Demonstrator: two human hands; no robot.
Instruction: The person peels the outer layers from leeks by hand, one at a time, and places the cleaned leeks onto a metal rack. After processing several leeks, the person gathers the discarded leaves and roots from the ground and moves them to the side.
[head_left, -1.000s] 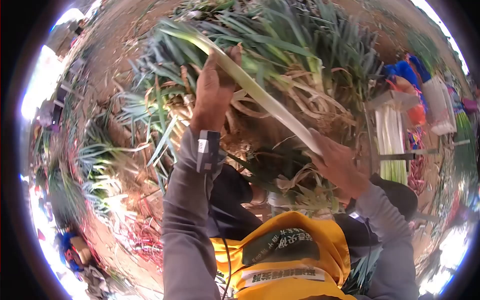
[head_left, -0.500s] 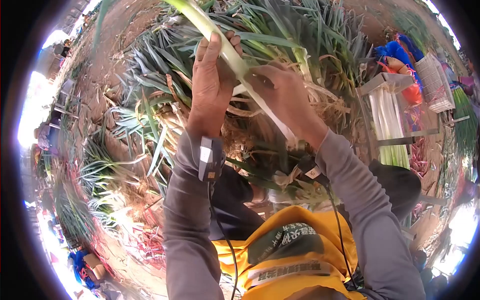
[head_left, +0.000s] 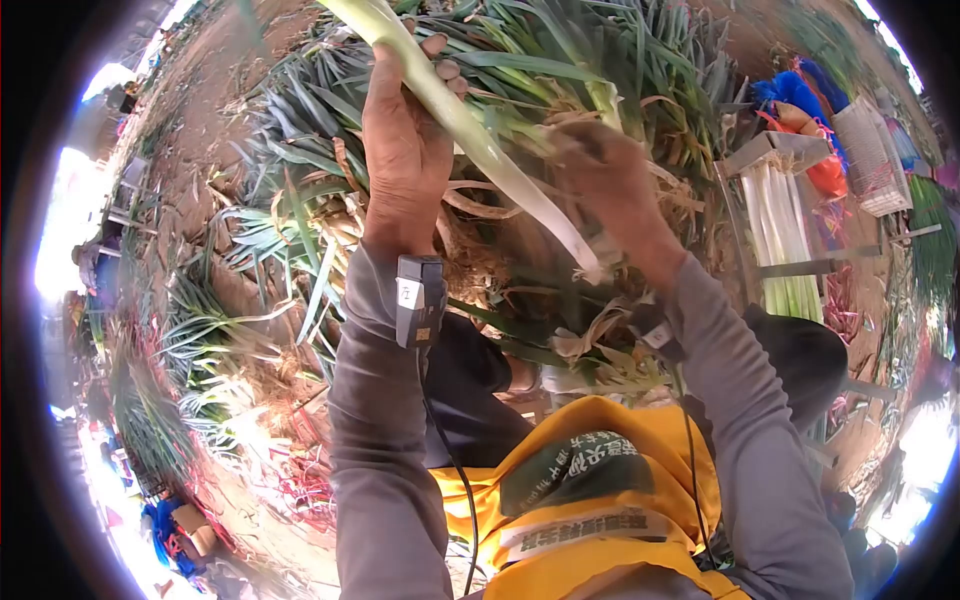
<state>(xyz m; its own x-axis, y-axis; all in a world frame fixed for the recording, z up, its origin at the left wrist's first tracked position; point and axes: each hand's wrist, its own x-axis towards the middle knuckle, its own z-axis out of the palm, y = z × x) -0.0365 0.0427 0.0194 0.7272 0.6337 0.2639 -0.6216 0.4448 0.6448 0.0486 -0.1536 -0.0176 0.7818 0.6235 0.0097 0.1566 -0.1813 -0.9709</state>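
My left hand (head_left: 408,140) holds a long leek (head_left: 480,150) with its fingers and thumb wrapped round the green upper stalk. The white lower end slants down to the right and finishes in short roots. Beside the stalk, on its right, my right hand (head_left: 610,175) is apart from it; its fingers are bent and blurred, and whether they hold anything is unclear. Behind both hands lies a big heap of untrimmed leeks (head_left: 320,130) with long green leaves and stringy roots.
To the right, a metal rack (head_left: 780,153) holds white leek stalks (head_left: 778,225). A white crate (head_left: 872,150) and blue and red bags (head_left: 800,100) stand behind it. More leeks (head_left: 215,340) and red strings (head_left: 295,480) are scattered on the ground at left.
My right hand has come away from the stalk and moved right and slightly down. My left hand has shifted a little up and left with the leek.
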